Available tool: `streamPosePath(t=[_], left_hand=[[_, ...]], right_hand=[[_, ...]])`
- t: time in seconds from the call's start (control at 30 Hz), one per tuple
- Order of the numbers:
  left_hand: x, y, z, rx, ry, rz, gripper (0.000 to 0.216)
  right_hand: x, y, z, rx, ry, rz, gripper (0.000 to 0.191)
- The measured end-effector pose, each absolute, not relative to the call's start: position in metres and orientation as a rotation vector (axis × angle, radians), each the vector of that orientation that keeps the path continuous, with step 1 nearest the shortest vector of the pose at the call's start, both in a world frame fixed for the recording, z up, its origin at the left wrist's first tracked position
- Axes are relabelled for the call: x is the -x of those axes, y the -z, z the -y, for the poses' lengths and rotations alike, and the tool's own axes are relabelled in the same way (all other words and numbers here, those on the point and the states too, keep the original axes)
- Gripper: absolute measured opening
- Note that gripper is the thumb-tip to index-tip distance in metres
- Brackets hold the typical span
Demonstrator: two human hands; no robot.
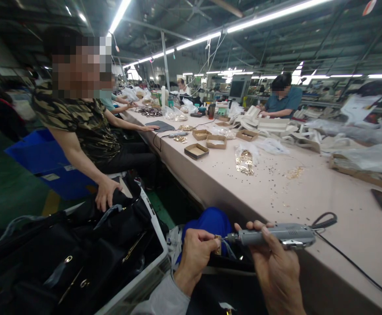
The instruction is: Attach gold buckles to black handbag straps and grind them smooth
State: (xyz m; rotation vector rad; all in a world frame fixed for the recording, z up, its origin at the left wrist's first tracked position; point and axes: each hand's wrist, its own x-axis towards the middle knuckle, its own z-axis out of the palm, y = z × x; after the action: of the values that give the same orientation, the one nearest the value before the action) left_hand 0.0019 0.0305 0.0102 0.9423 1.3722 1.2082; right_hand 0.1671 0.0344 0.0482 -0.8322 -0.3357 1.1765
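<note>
At six o'clock, a small gold fitting (217, 246) is pinched in the closed fingers (207, 238) of the left hand (194, 256) and met from three o'clock by the grey driver (276, 235) gripped in the right hand (276, 271), so a fingertip could be struck should the tip be tilted off it.

Left hand (194, 256) low centre, fingertips pinched together. Right hand (276, 269) just beside, fingers curled in grip.
</note>
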Motion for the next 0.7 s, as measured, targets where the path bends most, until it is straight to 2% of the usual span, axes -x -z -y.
streamPosePath(t=[0.7], left_hand=[[-0.004, -0.013, -0.030, -1.004, -1.139, -1.534, 0.013]], right_hand=[[-0.150, -0.060, -0.015, 0.832, -1.000, 0.674, 0.037]])
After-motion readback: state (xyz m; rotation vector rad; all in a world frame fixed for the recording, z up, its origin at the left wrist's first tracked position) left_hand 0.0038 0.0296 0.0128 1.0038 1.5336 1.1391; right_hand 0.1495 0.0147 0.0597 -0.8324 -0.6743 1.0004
